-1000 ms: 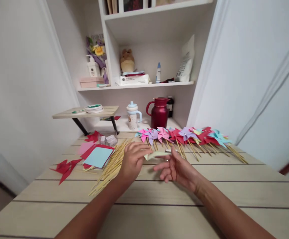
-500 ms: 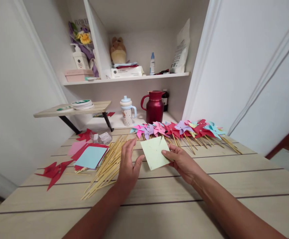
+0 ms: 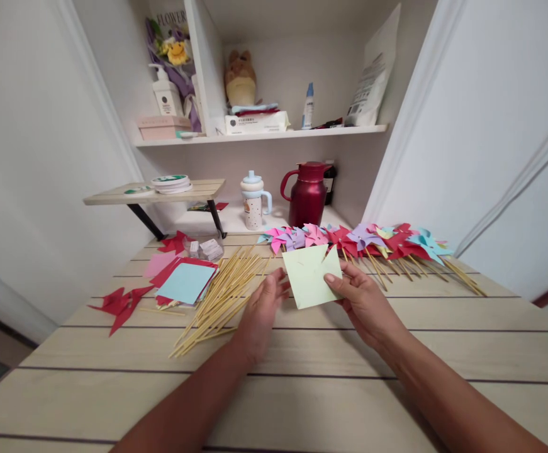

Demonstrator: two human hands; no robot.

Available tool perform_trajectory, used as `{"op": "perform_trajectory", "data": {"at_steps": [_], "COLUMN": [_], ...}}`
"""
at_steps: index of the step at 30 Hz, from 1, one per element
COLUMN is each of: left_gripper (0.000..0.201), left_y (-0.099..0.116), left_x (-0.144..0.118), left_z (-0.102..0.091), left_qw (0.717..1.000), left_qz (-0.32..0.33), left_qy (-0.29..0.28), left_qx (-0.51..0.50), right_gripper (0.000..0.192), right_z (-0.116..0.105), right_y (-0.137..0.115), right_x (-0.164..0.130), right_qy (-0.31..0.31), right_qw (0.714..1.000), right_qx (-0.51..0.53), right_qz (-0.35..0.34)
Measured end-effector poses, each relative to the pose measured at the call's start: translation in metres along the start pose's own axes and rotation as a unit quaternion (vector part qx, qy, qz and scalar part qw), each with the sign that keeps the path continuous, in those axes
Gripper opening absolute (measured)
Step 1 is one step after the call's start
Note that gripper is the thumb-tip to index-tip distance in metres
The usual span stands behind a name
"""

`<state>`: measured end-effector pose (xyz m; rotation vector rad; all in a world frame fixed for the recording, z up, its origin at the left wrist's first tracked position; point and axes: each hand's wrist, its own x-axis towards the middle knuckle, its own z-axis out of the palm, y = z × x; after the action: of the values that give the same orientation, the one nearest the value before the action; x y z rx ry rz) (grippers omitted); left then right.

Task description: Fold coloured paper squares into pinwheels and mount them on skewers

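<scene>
A pale green paper square [image 3: 310, 277] with cuts from its corners is held upright over the wooden table [image 3: 302, 390]. My right hand [image 3: 365, 302] pinches its right edge between thumb and fingers. My left hand [image 3: 263, 308] touches its left edge with the fingertips, palm facing the sheet. Just left of my left hand lies a loose pile of wooden sticks [image 3: 219, 296]. Behind the sheet a row of finished paper pinwheels [image 3: 363, 242] in pink, purple, red and blue lies on sticks.
A stack of paper squares [image 3: 186, 282], blue on top, lies left of the sticks, with red cut shapes [image 3: 120, 303] beside it. A red jug [image 3: 307, 195], a lidded cup [image 3: 253, 202], a small raised shelf [image 3: 155, 196] and wall shelves stand behind.
The green sheet was lifted from lying flat to facing me. My right hand took hold of its right edge; my left hand moved to its left edge. The view shifted slightly.
</scene>
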<state>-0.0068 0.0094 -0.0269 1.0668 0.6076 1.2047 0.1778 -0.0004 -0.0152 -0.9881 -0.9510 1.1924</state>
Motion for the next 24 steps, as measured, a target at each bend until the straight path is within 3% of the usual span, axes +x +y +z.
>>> {"op": "perform_trajectory", "data": {"at_steps": [5, 12, 24], "left_gripper": [0.047, 0.038, 0.034], "left_y": [0.002, -0.007, 0.000], "left_x": [-0.001, -0.002, 0.001], "left_z": [0.003, -0.002, -0.002], "left_qw": [0.995, 0.990, 0.987], "left_qz": [-0.049, -0.096, -0.110], "left_qy": [-0.066, -0.050, -0.008], "left_qx": [-0.048, -0.091, -0.115], "right_gripper": [0.038, 0.032, 0.032], "right_z": [0.006, 0.008, 0.004], "right_y": [0.005, 0.013, 0.004], "right_x": [-0.005, -0.006, -0.005], "right_qy": [-0.025, -0.067, -0.056], "right_qw": [0.999, 0.996, 0.996], "right_qx": [-0.019, -0.051, -0.051], "right_qz": [-0.007, 0.020, 0.035]}}
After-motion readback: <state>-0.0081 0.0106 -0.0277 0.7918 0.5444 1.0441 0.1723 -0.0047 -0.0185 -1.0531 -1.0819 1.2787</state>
